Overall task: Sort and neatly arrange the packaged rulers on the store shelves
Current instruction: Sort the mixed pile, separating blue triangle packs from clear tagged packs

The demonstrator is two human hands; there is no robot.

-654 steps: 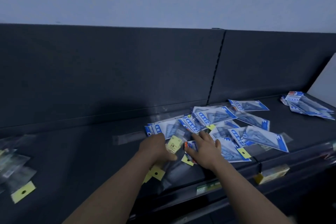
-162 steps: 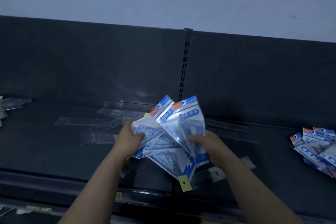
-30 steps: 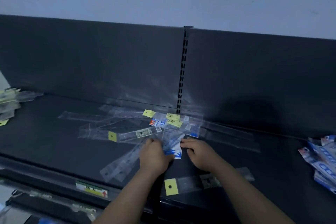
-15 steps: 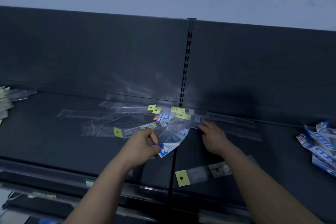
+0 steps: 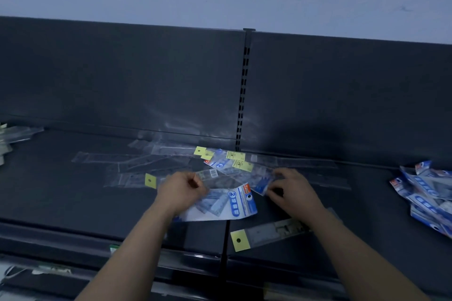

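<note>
Several clear packaged rulers (image 5: 137, 173) with yellow header tags lie scattered across the middle of the dark shelf (image 5: 61, 203). My left hand (image 5: 181, 190) grips the left end of a blue-and-white ruler pack (image 5: 227, 206) that lies flat near the shelf's front. My right hand (image 5: 291, 190) pinches the corner of a second blue pack (image 5: 261, 182) among the clear ones. One clear ruler (image 5: 266, 233) with a yellow tag lies alone at the front, partly under my right forearm.
A heap of blue-and-white packs (image 5: 430, 198) sits at the far right of the shelf. More clear packs (image 5: 14, 135) lie at the far left edge. A slotted upright (image 5: 242, 100) divides the dark back panel. A price-label rail (image 5: 190, 261) runs along the shelf front.
My left hand has pulled a blue pack toward the shelf front and laid it flat. My right hand has moved from the clear rulers at the back onto another blue pack.
</note>
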